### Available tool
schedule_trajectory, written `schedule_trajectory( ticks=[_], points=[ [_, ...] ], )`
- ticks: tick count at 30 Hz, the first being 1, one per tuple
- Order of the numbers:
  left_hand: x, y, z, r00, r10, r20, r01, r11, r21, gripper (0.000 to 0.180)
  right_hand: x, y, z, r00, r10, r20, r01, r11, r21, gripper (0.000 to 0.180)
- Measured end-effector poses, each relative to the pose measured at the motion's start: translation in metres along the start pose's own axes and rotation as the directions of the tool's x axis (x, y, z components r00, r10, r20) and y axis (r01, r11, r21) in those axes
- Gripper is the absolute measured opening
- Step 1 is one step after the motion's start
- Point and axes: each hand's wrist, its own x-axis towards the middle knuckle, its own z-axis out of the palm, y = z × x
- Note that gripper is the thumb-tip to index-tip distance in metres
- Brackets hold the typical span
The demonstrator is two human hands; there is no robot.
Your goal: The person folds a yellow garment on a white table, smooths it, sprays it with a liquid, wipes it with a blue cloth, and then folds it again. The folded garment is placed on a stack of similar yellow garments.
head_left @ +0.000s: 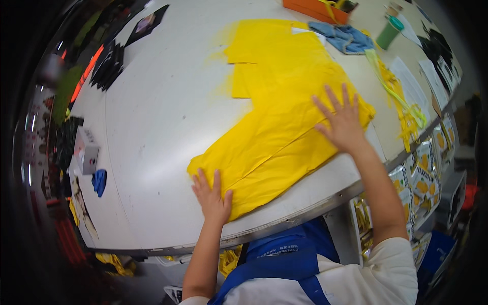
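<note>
Now pressing flat, fingers spread, left hand (212,197) on the near corner and right hand (343,123) farther right, the mostly smoothed, still creased yellow fabric sheet (282,114) on the white table (162,117).

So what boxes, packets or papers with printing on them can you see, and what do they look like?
Small box: far left on the table, white and grey.
Printed packets: below the table's right edge, glossy white with yellow pictures.
Paper sheets: right side of the table, white with dark print.
Dark photo cards: top left, black with small pictures.
</note>
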Motion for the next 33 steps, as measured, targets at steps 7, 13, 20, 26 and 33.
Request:
schedule_trajectory(
  ticks=[7, 13, 20, 26, 33],
  points=[
    [0.036, -0.031, 0.039, 0.998, 0.016, 0.055, -0.024, 0.988, 0.155, 0.067, -0.019, 0.064, 0.102, 0.97, 0.214, 0.119, -0.188, 0.962, -0.199, 0.069],
    [0.044, -0.052, 0.025, 0.999, 0.031, -0.017, -0.031, 0.999, -0.038, 0.062, -0.016, 0.057, 0.088, 0.96, 0.226, 0.165, -0.207, 0.971, -0.12, 0.065],
    [0.138, -0.101, -0.014, 0.986, 0.028, 0.162, 0.022, 0.955, -0.296, 0.016, 0.031, 0.053, 0.093, 0.994, 0.102, -0.027, -0.105, 0.987, -0.121, 0.056],
    [0.134, -0.091, -0.01, 0.932, 0.042, 0.36, 0.1, 0.924, -0.369, 0.013, 0.029, 0.051, 0.126, 0.991, 0.1, -0.086, -0.115, 0.974, -0.193, 0.056],
    [0.142, -0.064, -0.012, 0.941, 0.073, 0.33, 0.046, 0.939, -0.34, 0.02, 0.029, 0.053, 0.136, 0.991, 0.084, -0.108, -0.102, 0.98, -0.173, 0.058]
  ],
)
